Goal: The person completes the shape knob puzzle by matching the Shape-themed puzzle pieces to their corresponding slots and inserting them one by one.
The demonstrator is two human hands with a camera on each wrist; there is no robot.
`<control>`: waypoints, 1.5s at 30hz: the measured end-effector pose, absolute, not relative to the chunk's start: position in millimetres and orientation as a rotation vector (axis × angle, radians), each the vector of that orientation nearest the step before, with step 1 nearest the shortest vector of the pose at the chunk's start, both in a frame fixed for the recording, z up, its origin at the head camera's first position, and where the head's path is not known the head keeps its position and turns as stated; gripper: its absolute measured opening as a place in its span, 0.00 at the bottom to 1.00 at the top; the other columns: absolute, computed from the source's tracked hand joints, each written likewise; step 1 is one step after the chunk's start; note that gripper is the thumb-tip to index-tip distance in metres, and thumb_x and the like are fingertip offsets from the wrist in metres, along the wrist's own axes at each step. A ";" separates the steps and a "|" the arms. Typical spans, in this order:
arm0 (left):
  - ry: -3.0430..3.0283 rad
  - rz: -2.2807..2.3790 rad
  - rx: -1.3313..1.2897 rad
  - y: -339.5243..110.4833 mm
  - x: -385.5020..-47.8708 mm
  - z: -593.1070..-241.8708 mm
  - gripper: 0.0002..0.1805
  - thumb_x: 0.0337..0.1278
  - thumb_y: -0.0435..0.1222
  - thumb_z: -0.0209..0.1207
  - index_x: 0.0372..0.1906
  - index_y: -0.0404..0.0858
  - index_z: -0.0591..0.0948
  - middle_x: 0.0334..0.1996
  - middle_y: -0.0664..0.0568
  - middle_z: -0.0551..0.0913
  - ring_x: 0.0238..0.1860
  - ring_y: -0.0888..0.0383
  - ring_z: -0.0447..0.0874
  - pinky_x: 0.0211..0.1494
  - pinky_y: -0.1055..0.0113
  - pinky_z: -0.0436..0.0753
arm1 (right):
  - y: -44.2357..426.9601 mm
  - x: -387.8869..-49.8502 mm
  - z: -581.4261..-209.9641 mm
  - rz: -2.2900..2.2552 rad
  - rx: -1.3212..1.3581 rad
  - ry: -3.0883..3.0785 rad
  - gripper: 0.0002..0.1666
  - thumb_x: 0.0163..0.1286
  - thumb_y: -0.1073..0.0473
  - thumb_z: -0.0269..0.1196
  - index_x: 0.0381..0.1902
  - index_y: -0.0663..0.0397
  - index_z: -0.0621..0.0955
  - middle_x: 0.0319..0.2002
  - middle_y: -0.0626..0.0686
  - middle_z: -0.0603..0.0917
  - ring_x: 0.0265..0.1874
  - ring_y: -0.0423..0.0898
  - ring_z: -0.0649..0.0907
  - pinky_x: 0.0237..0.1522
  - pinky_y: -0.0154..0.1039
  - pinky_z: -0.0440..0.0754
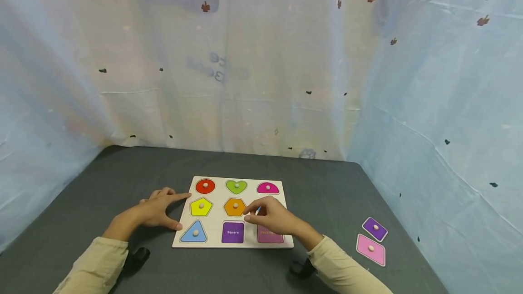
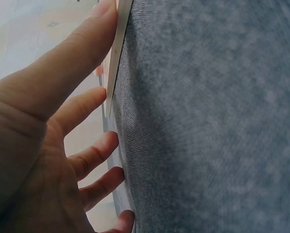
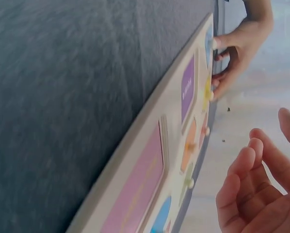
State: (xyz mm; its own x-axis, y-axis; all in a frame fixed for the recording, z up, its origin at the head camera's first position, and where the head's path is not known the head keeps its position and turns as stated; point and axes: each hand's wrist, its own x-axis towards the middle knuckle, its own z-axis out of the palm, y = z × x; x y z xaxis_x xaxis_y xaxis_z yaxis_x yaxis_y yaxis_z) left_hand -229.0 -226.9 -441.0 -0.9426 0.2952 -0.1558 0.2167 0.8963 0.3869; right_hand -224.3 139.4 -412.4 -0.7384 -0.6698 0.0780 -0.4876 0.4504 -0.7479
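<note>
- Left of the board [image 1: 218, 212]: left hand [image 1: 157, 210], spread, touching its edge.
- Over the board's right half: right hand [image 1: 274, 216], loosely curled, apparently empty.
- Right of the board, nearer right hand: pink rectangle [image 1: 377, 253], long axis slanting outward; purple square [image 1: 380, 233].

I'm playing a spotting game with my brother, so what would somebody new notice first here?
Probably the pale board with its bright shapes, lying on the dark grey table. The left hand touches its left edge, and the right hand hangs over its right side. Next, perhaps, the purple piece and pink piece, lying off to the board's right.
</note>
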 end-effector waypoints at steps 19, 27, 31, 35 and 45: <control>2.826 0.558 0.362 -224.5 -224.5 -443.9 0.55 0.38 0.57 0.78 0.75 0.49 0.68 0.62 0.36 0.68 0.62 0.33 0.63 0.55 0.25 0.64 | 213.4 -218.2 -420.9 -1.251 -0.933 2.539 0.16 0.74 0.57 0.63 0.49 0.66 0.86 0.38 0.61 0.86 0.21 0.33 0.73 0.27 0.30 0.74; 2.840 0.552 0.381 -223.4 -226.2 -442.1 0.54 0.38 0.57 0.78 0.75 0.49 0.68 0.63 0.37 0.68 0.62 0.34 0.64 0.53 0.29 0.66 | 250.2 -219.3 -422.5 -1.234 -0.843 2.629 0.18 0.75 0.56 0.62 0.51 0.66 0.85 0.41 0.62 0.86 0.23 0.34 0.74 0.28 0.31 0.76; 2.844 0.551 0.382 -223.7 -226.1 -442.2 0.54 0.38 0.57 0.78 0.75 0.49 0.68 0.62 0.37 0.68 0.62 0.34 0.64 0.53 0.27 0.66 | 267.0 -218.3 -421.4 -1.255 -0.825 2.657 0.18 0.75 0.56 0.62 0.51 0.67 0.84 0.45 0.66 0.86 0.24 0.39 0.78 0.30 0.32 0.78; 2.847 0.554 0.383 -224.0 -225.3 -442.0 0.55 0.38 0.57 0.78 0.75 0.49 0.68 0.62 0.37 0.69 0.62 0.34 0.64 0.53 0.27 0.66 | 282.8 -216.0 -419.9 -1.268 -0.835 2.696 0.18 0.76 0.57 0.61 0.51 0.69 0.84 0.45 0.69 0.86 0.28 0.44 0.82 0.32 0.34 0.81; 2.854 0.552 0.386 -225.7 -226.5 -439.8 0.55 0.38 0.57 0.78 0.76 0.49 0.68 0.63 0.37 0.68 0.62 0.34 0.64 0.53 0.28 0.66 | 311.6 -216.1 -420.1 -1.265 -0.735 2.745 0.19 0.76 0.57 0.61 0.52 0.69 0.83 0.47 0.68 0.86 0.32 0.45 0.85 0.36 0.35 0.83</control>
State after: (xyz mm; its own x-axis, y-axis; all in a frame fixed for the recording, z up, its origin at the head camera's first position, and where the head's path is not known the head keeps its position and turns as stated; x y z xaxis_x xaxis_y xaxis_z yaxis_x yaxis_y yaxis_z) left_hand -226.5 -225.7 -439.8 -0.9440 0.2924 -0.1530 0.2142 0.8957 0.3898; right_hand -216.1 311.6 -420.1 -0.8878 -0.4295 0.1651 -0.4045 0.5574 -0.7250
